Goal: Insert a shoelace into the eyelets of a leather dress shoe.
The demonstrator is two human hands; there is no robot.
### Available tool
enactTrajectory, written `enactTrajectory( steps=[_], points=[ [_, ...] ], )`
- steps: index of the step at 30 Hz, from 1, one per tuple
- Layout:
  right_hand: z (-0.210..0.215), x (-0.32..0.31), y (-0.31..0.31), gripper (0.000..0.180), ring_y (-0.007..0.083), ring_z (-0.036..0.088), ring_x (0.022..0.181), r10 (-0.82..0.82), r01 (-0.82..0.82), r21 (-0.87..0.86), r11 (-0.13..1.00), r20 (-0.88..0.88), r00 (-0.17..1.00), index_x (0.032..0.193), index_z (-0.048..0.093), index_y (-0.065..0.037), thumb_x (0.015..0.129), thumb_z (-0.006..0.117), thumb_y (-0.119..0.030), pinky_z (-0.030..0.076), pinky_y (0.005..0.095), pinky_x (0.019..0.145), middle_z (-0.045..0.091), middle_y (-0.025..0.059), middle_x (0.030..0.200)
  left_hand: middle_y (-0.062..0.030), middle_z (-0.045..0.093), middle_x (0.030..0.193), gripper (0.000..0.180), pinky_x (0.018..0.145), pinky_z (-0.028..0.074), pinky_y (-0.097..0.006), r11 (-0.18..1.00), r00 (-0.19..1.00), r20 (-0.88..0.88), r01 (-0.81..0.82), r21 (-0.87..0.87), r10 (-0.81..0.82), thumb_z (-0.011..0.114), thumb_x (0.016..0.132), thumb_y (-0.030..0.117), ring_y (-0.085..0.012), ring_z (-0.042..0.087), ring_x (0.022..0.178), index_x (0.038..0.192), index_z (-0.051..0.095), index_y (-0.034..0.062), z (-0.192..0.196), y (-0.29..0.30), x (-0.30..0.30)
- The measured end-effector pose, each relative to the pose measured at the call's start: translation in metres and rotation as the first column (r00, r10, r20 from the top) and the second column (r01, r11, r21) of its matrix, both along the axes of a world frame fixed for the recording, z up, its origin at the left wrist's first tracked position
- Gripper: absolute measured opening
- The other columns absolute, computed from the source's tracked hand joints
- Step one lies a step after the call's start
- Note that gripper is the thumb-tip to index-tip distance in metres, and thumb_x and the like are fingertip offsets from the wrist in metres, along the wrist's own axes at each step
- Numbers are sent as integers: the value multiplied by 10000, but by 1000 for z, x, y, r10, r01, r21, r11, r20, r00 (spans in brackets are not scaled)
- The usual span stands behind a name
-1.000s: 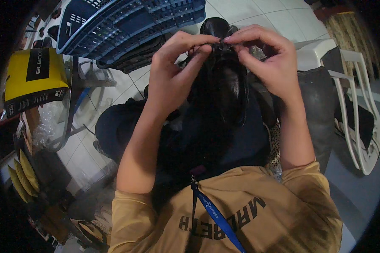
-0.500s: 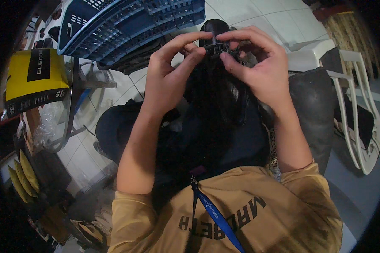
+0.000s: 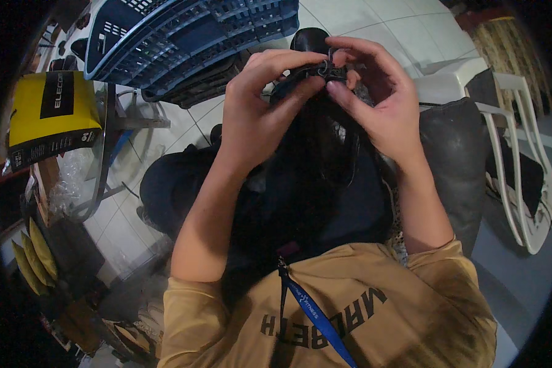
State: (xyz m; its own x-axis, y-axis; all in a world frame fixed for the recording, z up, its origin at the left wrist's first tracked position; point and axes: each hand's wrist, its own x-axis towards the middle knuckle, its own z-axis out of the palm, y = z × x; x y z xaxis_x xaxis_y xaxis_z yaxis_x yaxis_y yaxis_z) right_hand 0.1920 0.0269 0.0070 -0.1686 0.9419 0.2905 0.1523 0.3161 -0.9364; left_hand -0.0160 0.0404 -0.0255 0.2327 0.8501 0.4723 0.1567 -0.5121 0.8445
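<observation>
Pinching black clasp point(image 3: 322, 70) — both hands

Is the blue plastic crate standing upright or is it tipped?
Tipped: the blue plastic crate leans at an angle, its slatted wall facing the camera.

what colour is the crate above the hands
Blue: the slatted plastic crate shows best in the head view, at the top left.

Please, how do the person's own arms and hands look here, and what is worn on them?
Both forearms are bare from elbow to wrist. The left hand and right hand wear no gloves, and no rings or watch can be seen. Short tan sleeves of a T-shirt cover the upper arms. A blue lanyard hangs down the chest.
</observation>
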Motion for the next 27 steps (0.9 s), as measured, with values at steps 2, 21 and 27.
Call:
enactTrajectory(
  steps=[2, 21, 27],
  points=[
    [0, 0, -1, 474, 37, 580, 966, -2, 2, 4, 1000, 11, 1000, 1355, 711, -66, 895, 793, 13, 472, 204, 838, 684, -21, 1128, -66, 740, 1232, 312, 906, 486, -277, 1000, 1000, 8, 12, -12, -12, 800, 942, 15, -144, 654, 1092, 1250, 775, 55, -1, -1, 0],
    [-1, 0, 6, 346, 52, 655, 994, 49, -59, -77, 995, -133, 990, 1296, 730, -17, 955, 782, 12, 510, 190, 808, 735, 49, 1139, -86, 733, 1283, 297, 989, 516, -282, 998, 995, 93, 15, 59, -20, 726, 999, -27, -150, 681, 1158, 1291, 693, 18, -7, 1, 5],
    [8, -3, 15, 311, 74, 704, 1035, -20, -10, -195, 981, -152, 988, 1275, 733, -4, 976, 789, -66, 562, 233, 934, 772, 41, 1097, -77, 731, 1263, 264, 1015, 500, -301, 997, 999, 39, 18, 81, -22, 728, 1013, 9, -154, 664, 1148, 1276, 702, 19, -7, 2, 4]
  ],
)
